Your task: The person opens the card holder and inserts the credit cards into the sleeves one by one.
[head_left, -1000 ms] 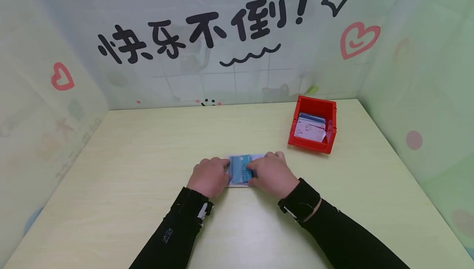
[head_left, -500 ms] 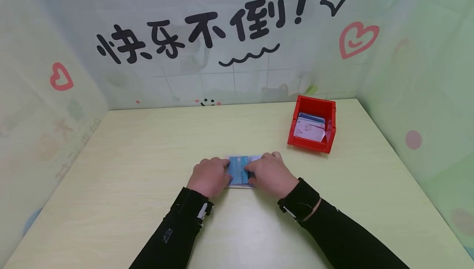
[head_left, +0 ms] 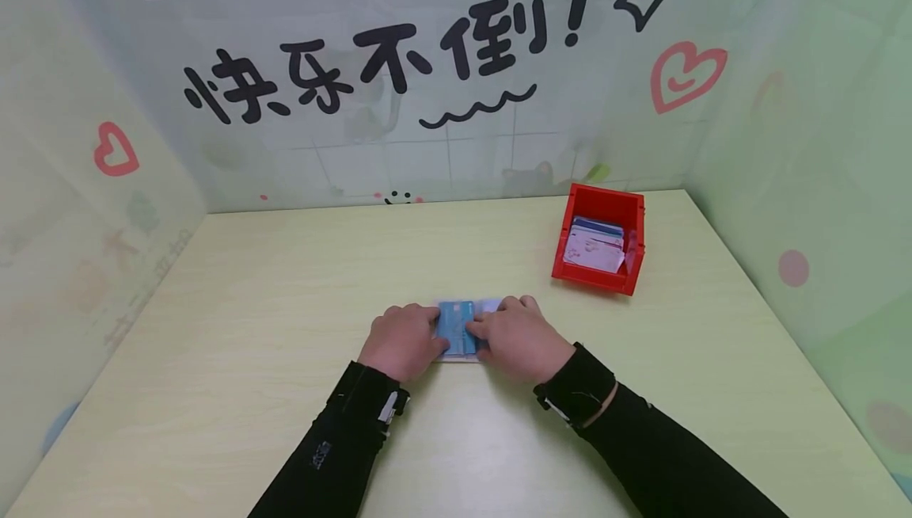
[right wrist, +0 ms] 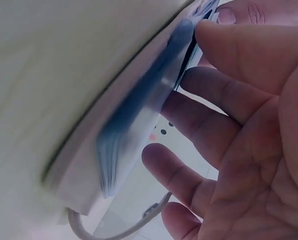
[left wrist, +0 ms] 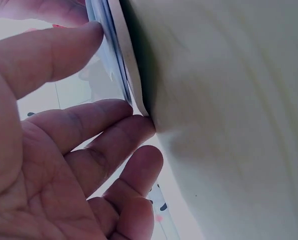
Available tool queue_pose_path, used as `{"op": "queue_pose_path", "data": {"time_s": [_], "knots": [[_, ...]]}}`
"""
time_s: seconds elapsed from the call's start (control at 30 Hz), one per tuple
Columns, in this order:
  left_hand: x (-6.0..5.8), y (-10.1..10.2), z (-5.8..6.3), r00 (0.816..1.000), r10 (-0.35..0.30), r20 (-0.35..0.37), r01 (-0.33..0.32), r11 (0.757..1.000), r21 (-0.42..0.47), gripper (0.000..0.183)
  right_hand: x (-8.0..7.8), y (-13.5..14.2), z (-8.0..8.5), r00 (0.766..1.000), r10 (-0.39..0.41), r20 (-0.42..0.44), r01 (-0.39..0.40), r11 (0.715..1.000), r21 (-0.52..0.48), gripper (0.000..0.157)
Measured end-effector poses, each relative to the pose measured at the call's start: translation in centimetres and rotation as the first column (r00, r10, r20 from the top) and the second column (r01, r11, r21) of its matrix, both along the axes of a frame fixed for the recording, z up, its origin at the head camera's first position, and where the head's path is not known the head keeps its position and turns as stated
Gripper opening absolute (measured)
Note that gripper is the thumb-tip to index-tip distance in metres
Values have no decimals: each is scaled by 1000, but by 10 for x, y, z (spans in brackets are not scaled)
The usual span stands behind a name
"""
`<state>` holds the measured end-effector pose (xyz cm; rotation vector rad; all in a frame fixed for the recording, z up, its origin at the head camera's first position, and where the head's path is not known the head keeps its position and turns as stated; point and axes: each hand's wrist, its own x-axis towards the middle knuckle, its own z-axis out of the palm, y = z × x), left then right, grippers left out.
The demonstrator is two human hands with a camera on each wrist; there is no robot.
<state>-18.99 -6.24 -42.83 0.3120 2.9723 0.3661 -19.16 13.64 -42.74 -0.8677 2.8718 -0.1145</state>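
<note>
A pale card holder (head_left: 459, 359) with clear plastic sleeves (right wrist: 108, 167) lies open on the table between the two hands. A blue card (head_left: 453, 328) covers its left part in the head view. My left hand (head_left: 401, 342) grips the holder's left edge, with thumb (left wrist: 79, 47) on the card side and fingertips (left wrist: 139, 122) at the outer edge. My right hand (head_left: 523, 340) pinches the blue card's right edge between thumb and fingers, over the sleeves. A thin strap (right wrist: 121, 232) with a snap curves off the holder's end in the right wrist view.
A red bin (head_left: 598, 279) with several cards (head_left: 593, 251) inside stands at the back right of the light wooden table (head_left: 299, 264). Printed wall sheets (head_left: 342, 161) enclose the table at the back and both sides.
The blue card has shifted slightly left and lies flatter, with the right fingertips following it left. My left hand keeps its hold on the holder's edge.
</note>
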Motion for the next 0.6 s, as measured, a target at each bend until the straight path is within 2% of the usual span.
{"op": "queue_pose_path", "data": {"time_s": [0.3,0.6], "knots": [[0,0,2,1000,13,7,-13,1000,7,55,4,-4,4,999,-22,29,21,999,26,58],[0,-2,1,1000,15,10,-15,1000,10,59,6,-2,2,999,-37,15,37,999,-8,54]]}}
